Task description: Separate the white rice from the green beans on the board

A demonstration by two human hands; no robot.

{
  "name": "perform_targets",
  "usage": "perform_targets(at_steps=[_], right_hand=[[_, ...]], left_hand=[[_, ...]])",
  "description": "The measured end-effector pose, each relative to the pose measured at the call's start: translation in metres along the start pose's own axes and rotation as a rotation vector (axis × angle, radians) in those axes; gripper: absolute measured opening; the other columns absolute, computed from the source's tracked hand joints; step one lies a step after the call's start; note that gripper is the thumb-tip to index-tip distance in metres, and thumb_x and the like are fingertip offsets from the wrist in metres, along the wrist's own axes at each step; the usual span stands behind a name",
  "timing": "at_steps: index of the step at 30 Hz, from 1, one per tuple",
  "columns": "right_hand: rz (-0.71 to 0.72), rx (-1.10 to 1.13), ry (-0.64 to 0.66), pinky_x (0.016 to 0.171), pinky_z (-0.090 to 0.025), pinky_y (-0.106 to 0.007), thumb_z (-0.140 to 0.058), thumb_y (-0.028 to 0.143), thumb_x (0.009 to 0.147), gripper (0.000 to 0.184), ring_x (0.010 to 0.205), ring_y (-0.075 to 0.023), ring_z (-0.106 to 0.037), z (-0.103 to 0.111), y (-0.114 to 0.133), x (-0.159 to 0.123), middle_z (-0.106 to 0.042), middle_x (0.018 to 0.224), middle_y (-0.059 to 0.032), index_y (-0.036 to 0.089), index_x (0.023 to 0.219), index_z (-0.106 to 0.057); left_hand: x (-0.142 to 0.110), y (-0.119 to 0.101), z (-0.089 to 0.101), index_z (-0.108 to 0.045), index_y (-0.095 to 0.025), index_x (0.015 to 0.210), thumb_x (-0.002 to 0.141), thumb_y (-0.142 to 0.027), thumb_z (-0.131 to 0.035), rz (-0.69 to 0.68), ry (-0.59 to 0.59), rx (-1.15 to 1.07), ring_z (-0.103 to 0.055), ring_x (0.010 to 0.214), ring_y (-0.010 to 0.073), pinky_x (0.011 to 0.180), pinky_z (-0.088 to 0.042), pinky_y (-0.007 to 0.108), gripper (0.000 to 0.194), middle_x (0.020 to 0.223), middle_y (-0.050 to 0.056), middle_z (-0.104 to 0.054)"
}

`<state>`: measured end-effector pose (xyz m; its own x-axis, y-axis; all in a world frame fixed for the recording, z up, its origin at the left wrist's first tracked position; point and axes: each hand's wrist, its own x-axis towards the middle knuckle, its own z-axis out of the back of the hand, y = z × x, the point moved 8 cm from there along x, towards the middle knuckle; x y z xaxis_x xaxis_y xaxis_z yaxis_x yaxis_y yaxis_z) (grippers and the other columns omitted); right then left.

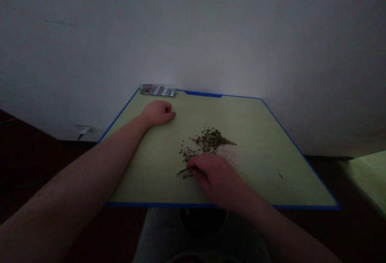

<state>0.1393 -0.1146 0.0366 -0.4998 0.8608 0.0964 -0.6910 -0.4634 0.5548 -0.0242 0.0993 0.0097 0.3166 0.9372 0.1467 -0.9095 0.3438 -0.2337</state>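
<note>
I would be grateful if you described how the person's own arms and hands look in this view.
The left hand and right hand are both ungloved. The left forearm and right forearm are bare, with no sleeve in view, and taper toward the wrists. No watch, bracelet or ring shows; the dim light hides finer detail.

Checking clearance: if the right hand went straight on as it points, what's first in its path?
Likely the stray green bits just past the right hand, on the board. Depth is unclear; it might pass above them.
</note>
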Motion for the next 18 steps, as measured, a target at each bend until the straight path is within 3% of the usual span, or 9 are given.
perform_targets(at_steps=[6, 13, 18], right_hand=[[0.019, 0.071, 0.032, 0.074, -0.043, -0.027, -0.054, 0.005, 0.088, 0.019, 0.080, -0.0172, -0.061, 0.000, 0.001, -0.005, -0.069, 0.086, -0.0020, 0.020, 0.090, -0.067], [0.005, 0.136, 0.019, 0.078, -0.046, -0.030, -0.050, 0.004, 0.087, 0.024, 0.085, -0.0180, -0.062, 0.011, -0.009, -0.014, -0.070, 0.091, -0.0031, 0.020, 0.094, -0.066], [0.133, 0.203, -0.003, 0.087, -0.048, -0.030, -0.044, 0.002, 0.086, 0.032, 0.093, -0.0172, -0.064, 0.016, 0.015, -0.010, -0.071, 0.100, -0.0036, 0.020, 0.100, -0.065]], left_hand=[[0.000, 0.001, -0.001, -0.058, -0.021, 0.063, 0.075, -0.045, -0.055, 0.012, 0.007, 0.003, -0.047, 0.058, 0.0168, 0.057, -0.033, 0.032, 0.028, 0.058, 0.003, -0.056], [-0.001, 0.000, 0.001, -0.057, -0.021, 0.063, 0.075, -0.047, -0.055, 0.016, -0.004, -0.002, -0.047, 0.059, 0.0163, 0.057, -0.033, 0.031, 0.029, 0.058, 0.002, -0.055], [-0.001, 0.001, 0.000, -0.057, -0.021, 0.062, 0.073, -0.045, -0.056, 0.022, 0.003, -0.036, -0.046, 0.060, 0.0166, 0.059, -0.032, 0.031, 0.026, 0.058, 0.003, -0.055]])
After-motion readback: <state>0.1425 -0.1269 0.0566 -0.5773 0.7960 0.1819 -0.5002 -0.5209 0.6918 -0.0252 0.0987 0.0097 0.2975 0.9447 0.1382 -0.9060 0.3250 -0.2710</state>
